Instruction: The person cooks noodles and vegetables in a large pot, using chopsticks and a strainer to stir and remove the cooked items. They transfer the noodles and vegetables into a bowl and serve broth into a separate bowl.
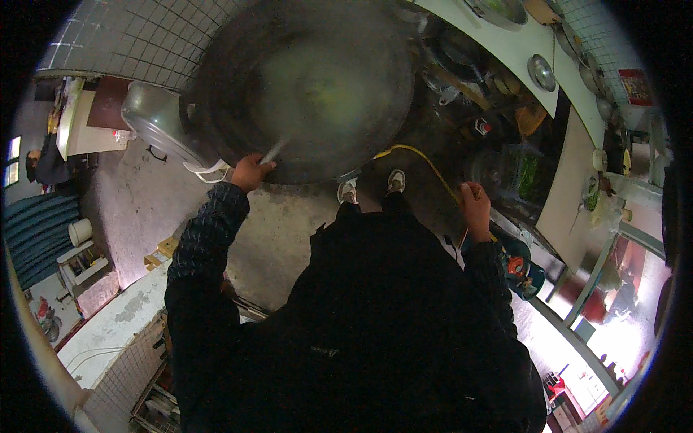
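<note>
A very large dark wok [325, 81] with cloudy contents under steam fills the top middle. At its near left rim is my left hand [252, 172], its fingers closed around the pale handle of a utensil [275, 150]; the utensil's far end is lost in the haze. My right hand [476, 210] hangs in the air to the right of the wok, fingers curled; whether something small is between them cannot be told. A yellow hose [427, 162] runs from under the wok toward this hand and passes behind it.
A large metal pot [157, 116] stands left of the wok. Under the white counter [582, 116] at right are pans, a bottle with a red cap [483, 126] and a crate of greens [528, 173]. A green gas cylinder [522, 268] stands behind my right arm. Another person [48, 162] is at far left.
</note>
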`<state>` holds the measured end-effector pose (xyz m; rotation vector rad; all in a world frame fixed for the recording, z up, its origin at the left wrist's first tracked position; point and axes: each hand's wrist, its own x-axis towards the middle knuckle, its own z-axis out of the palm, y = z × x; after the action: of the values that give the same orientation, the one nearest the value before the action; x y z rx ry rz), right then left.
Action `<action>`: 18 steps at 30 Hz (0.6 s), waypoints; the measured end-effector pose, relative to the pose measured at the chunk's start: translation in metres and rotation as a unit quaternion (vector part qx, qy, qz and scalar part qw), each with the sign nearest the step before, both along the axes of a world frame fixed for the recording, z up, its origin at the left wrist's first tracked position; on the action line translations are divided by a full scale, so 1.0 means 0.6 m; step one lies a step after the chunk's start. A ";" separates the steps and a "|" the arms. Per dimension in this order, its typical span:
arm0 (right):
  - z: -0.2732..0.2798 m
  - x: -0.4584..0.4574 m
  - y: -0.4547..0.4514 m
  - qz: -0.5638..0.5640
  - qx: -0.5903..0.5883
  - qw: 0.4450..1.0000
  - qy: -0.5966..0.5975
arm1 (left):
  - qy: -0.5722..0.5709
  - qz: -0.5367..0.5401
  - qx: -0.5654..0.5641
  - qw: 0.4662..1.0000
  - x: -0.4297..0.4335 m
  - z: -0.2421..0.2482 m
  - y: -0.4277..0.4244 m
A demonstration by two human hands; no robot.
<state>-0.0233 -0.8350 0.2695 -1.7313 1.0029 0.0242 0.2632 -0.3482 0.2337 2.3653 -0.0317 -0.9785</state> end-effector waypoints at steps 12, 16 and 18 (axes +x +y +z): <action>0.007 0.013 0.004 -0.008 0.010 0.999 -0.034 | 0.022 0.071 -0.065 0.995 -0.053 -0.004 -0.032; 0.016 0.020 0.011 -0.045 0.040 0.998 -0.022 | 0.175 0.183 -0.159 0.954 -0.067 0.035 -0.024; 0.018 0.024 0.014 -0.029 0.021 0.999 -0.028 | 0.207 0.219 -0.145 0.942 -0.071 0.049 -0.021</action>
<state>-0.0091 -0.8266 0.2801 -1.6552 1.0035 -0.0399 0.2206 -0.3608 0.2630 1.7543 0.4604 -1.1318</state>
